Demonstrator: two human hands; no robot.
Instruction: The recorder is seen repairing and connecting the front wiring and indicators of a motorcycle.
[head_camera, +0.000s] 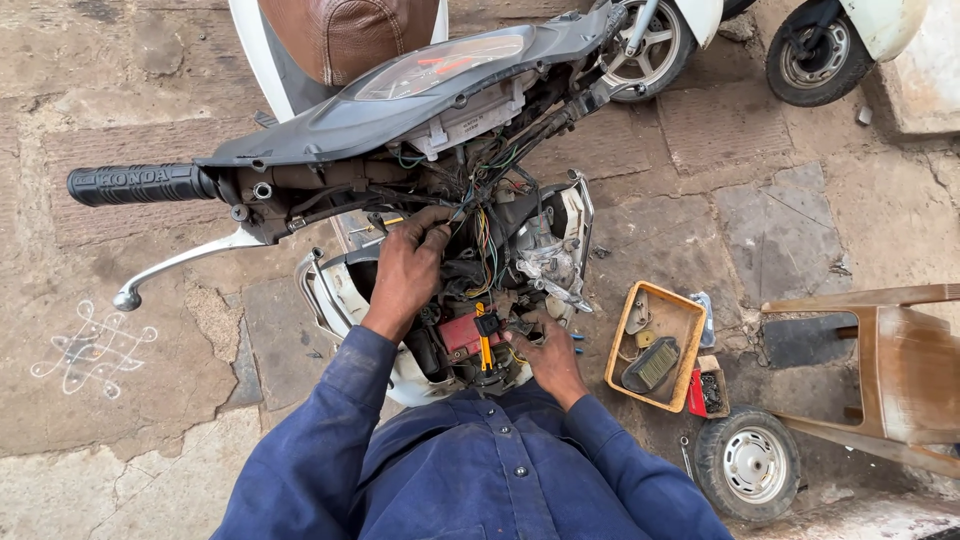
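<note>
A scooter with its front cover removed is being viewed from above, its exposed wiring bundle (487, 232) lying open in the middle of the scene. The left hand (408, 268) is being pressed into the far part of the opening, fingers curled together around a clutch of wires just below the handlebar; the fingertips are being hidden by the cables, so exactly which wire is being pinched cannot be told. The right hand (548, 358) is being held nearer, to the right of a red box-shaped part (462, 334), with its fingers bent down into the cavity; whether anything is being gripped cannot be told. A yellow-handled tool or connector (485, 345) is standing just between the red part and the right hand.

The black handlebar grip (135, 184) is jutting out to the left, with the silver brake lever (175, 265) hanging nearer beneath it. The grey instrument housing (420, 95) is being tilted across the far side, beside a brown seat (345, 35).

On the stone paving to the right, an orange tray (690, 325) holding small parts is resting near a small wheel (748, 464) and a brown plastic chair (890, 370). A white chalk drawing (92, 350) is showing on the ground at the left. Blue sleeves are covering both arms.
</note>
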